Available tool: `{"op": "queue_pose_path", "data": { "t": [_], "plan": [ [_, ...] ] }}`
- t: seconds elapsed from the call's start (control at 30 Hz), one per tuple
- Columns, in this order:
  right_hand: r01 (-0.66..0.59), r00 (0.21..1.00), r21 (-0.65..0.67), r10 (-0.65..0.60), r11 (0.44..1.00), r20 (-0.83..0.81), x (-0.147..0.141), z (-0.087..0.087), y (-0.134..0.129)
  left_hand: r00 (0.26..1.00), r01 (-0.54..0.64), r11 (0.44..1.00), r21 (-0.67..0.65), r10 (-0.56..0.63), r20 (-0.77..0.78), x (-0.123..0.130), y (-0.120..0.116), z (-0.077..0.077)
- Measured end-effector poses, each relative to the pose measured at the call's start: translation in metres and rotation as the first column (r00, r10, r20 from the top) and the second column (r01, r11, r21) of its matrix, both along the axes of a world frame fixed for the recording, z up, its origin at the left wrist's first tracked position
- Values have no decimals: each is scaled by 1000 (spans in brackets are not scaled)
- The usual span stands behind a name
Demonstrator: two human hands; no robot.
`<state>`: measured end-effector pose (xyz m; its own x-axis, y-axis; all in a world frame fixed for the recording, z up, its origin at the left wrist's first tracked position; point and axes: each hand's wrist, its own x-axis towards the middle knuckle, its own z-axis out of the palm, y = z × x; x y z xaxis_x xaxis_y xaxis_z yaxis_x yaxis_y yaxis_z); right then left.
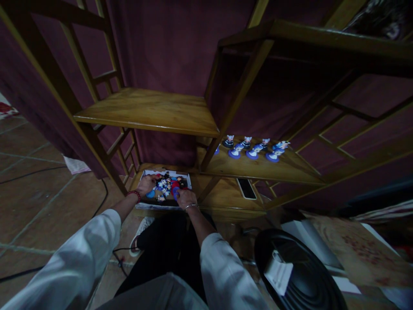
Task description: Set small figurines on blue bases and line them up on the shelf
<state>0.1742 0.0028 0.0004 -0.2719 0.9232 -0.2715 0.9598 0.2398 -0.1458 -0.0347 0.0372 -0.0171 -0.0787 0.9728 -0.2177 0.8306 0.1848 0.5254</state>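
A shallow white box [189,176] on the lowest shelf holds a jumble of small colourful figurines [164,186]. My left hand [146,184] reaches in over the box's left side, its fingers drawn together beside a small red piece; what they pinch, if anything, is too small to make out. At the box's right front, my right hand [186,199] is closed on a figurine with a purple-blue base [176,192], its upper part hard to distinguish from the red pieces behind it. Other figurines with purple bases [254,151] and dark bases [247,142] stand in two rows on the shelf to the right.
A wooden display rack with an upper left shelf [148,110] and a right shelf [264,168] surrounds the box. A phone [246,188] lies on the lowest shelf. Behind hangs a maroon curtain [167,47]. A black stool [309,275] stands right; cables [105,196] cross the tiled floor.
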Motion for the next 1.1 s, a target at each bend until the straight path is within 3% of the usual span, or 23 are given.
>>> {"op": "queue_pose_path", "data": {
  "t": [0.17,0.3,0.47,0.83,1.0,1.1],
  "plan": [
    [9,1000,2,-9,1000,-1,0,-2,0,968,207,977,48,-197,-154,20,-3,2],
    [16,1000,0,-16,1000,-5,0,0,0,945,195,980,-40,-198,-259,30,-5,-1],
    [18,1000,2,-18,1000,-12,0,1,0,952,186,983,11,-177,-250,31,-5,-6],
    [16,1000,36,-15,999,-15,0,-1,1,979,163,971,176,-138,-147,13,-8,-10],
    [16,1000,41,-16,999,-5,0,1,0,971,193,968,159,-165,-173,-7,-15,-6],
    [10,1000,31,-10,999,-4,0,3,-1,943,239,968,80,-212,-256,-18,-21,-3]
  ]
}}
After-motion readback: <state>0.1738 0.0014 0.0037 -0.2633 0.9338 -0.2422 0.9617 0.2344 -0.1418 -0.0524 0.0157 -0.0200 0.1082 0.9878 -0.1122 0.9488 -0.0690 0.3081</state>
